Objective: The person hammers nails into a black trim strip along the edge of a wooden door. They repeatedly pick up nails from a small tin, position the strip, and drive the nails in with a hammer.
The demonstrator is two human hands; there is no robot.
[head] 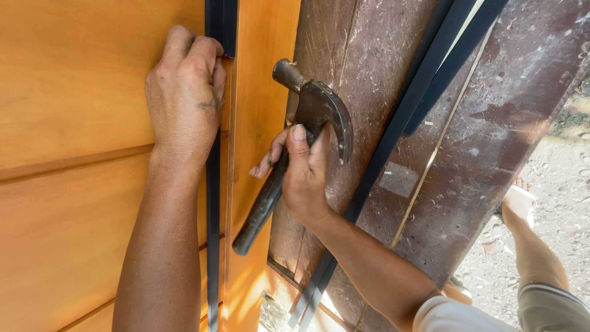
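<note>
Left hand (185, 92): fingertips curled out of sight over dark metal strip (213, 203); strip runs off top & bottom edges. Claw hammer (295, 147): mid-handle hidden under right hand (302, 172). Person's leg (534, 258) cut off at right/bottom edge, foot mostly behind brown board (491, 123). Orange wood panel (74, 123) cut off left.

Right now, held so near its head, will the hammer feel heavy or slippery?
The hammer probably feels top-heavy: its head is thick metal. The right hand grips just below, which likely eases balance. The worn dark handle may be slightly slick.

Outdoor carpentry worksite, varnished wooden door panels (74, 92), scuffed boards (491, 123), gravel ground (565, 184)
</note>
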